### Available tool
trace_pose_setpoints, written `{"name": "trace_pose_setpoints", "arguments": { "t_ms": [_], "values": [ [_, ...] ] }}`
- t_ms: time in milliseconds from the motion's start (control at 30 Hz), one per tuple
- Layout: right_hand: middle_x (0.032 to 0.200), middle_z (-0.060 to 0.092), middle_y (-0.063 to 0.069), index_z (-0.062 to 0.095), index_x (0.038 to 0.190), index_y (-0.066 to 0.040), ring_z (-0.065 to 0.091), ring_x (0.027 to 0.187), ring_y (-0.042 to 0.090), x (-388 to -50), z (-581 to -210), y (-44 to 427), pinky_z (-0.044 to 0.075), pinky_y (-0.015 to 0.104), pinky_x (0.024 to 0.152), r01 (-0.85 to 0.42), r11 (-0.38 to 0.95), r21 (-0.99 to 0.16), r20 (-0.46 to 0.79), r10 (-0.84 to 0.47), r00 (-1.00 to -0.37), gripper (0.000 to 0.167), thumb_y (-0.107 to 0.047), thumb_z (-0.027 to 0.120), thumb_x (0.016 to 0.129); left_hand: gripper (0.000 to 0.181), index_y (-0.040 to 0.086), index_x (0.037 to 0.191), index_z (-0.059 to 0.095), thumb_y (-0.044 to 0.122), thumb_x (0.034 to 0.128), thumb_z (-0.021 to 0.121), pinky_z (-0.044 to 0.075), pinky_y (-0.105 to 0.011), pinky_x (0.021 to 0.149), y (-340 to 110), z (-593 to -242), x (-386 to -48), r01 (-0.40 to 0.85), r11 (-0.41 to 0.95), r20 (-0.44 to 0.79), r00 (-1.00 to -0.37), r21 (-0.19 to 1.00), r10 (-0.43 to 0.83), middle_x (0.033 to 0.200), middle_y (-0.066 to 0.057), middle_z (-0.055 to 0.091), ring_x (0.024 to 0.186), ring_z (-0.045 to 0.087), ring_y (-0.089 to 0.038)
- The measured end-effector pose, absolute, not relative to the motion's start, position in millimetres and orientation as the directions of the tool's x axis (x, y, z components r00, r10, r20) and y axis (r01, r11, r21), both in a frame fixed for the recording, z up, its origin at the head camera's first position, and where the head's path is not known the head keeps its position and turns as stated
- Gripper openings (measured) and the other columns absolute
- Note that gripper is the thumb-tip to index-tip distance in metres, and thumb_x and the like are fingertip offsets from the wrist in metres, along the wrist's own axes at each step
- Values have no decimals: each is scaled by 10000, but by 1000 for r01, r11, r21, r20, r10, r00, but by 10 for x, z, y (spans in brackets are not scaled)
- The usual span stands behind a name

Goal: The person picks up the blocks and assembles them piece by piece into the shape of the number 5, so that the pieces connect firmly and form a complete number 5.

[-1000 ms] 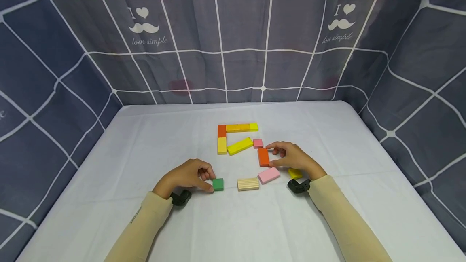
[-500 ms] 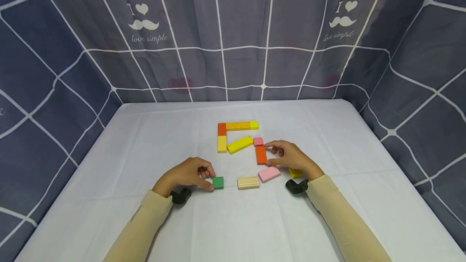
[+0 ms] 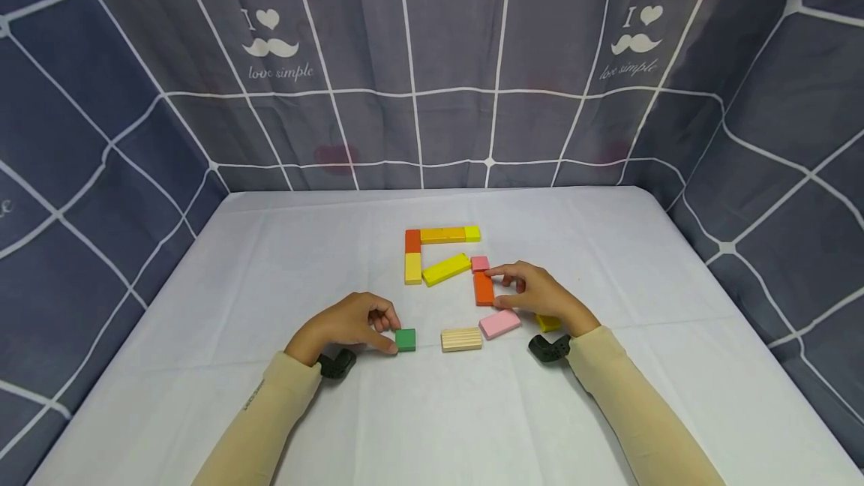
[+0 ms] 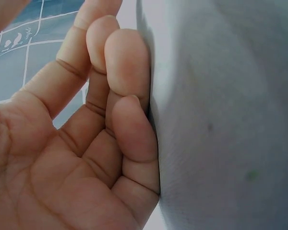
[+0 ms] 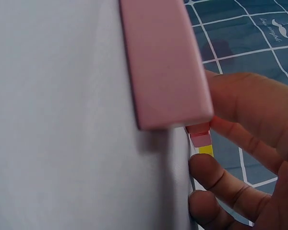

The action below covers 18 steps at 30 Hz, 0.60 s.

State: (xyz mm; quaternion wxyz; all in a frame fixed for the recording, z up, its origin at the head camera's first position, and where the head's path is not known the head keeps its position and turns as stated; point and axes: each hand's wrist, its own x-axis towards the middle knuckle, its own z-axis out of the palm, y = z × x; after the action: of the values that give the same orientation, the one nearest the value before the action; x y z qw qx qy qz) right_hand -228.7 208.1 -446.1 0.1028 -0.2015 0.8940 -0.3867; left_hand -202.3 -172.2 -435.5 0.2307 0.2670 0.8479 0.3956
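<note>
In the head view, my left hand (image 3: 351,321) rests on the table with its thumb tip touching the left side of a green block (image 3: 406,340). My left wrist view shows that hand's (image 4: 77,143) fingers loosely curled against the cloth. My right hand (image 3: 536,291) pinches an orange block (image 3: 483,289), index fingertip at its far right corner and thumb at its lower right side. A small pink block (image 3: 479,263) adjoins the orange block's far end. The right wrist view has a larger pink block (image 5: 165,62) in front of the right hand (image 5: 264,110).
Orange-red, yellow and amber blocks form a corner (image 3: 413,241) farther back, with a slanted yellow block (image 3: 446,269) below. A ridged wooden block (image 3: 461,340) and a pink block (image 3: 499,323) lie nearer. Another yellow block (image 3: 547,322) is partly under the right wrist.
The orange block has shifted slightly left with my right hand and now lines up against the small pink block. My left hand and the green block have stayed put.
</note>
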Motion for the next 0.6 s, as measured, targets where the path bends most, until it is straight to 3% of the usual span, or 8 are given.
{"name": "trace_pose_setpoints", "arguments": {
  "t_ms": [600],
  "values": [
    [1147, 644, 121, 669, 1461, -61, 496, 904, 237, -2306, -4482, 2110, 427, 366, 784, -287, 624, -727, -40, -455, -890, 537, -142, 830, 955, 226, 67, 957, 778, 105, 812, 947, 460, -242, 737, -1711, -4343, -2011, 257, 549, -190, -754, 795, 628, 828, 24, 645, 795, 546, -147]
  ]
}}
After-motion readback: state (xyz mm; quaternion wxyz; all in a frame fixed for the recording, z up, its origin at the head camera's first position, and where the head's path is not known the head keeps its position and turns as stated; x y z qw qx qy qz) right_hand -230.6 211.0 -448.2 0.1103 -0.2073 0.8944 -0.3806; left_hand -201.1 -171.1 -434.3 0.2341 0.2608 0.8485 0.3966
